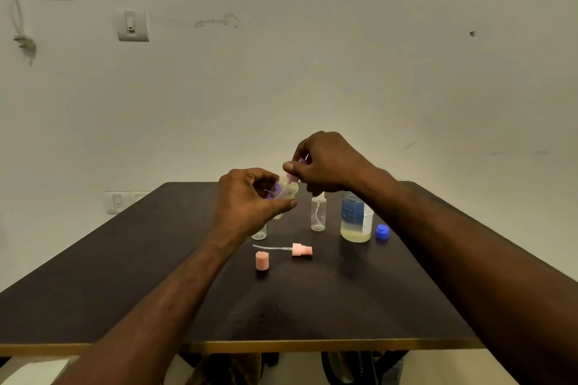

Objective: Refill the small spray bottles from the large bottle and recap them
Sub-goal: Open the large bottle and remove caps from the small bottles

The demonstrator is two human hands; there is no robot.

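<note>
Gripping a small spray bottle (pixel 283 194) at mid-frame, left hand (pixel 247 200) curled round its body, tilted above the dark counter (pixel 125 275); right hand (pixel 325 166) just above it, pinching a purple spray top (pixel 295 170) at the bottle's neck. Standing below the hands: another clear small bottle (pixel 318 212), the large bottle (pixel 356 219) uncapped and low on pale liquid, its blue cap (pixel 382 232) just right. Lying nearer, centre frame: pink pump head (pixel 300 249) with tube, pink cap (pixel 262 260) upright.
</note>
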